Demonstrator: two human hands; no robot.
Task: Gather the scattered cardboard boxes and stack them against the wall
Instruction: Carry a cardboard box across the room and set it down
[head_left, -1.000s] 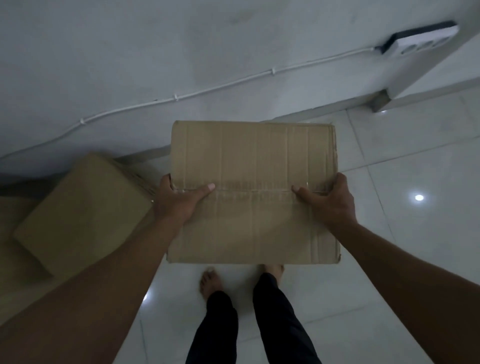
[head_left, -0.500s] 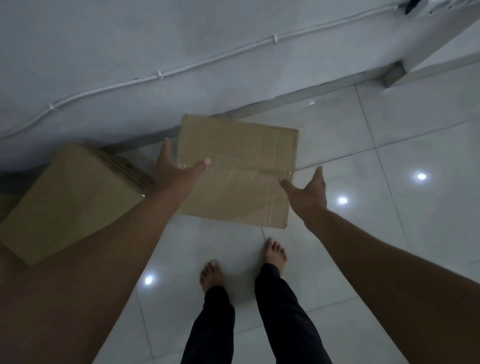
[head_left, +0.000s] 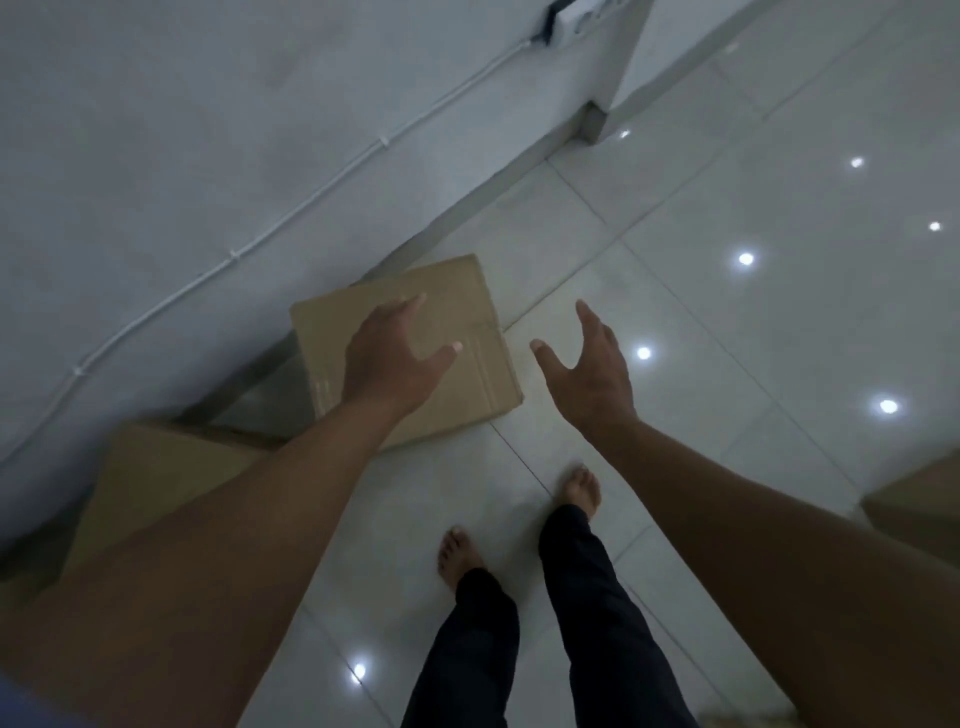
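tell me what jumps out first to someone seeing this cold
Two bare hands, left hand and right hand, spread open and empty at centre. Past them a cardboard box lies on the glossy tiled floor near the wall. A second box sits lower left, partly behind the left forearm.

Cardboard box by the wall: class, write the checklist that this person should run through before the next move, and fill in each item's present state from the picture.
1. Left hand free of the box: ok, fingers spread, no grip.
2. Right hand free: ok, open and empty over the tiled floor.
3. Cardboard box down by the wall: ok, though skewed, with one corner nearest the skirting.
4. Box stacked on the second box: not ok, it lies beside it.
5. More boxes to gather: ok, a third box shows at the right edge.
6. Box undamaged: cannot tell, the picture is dim.
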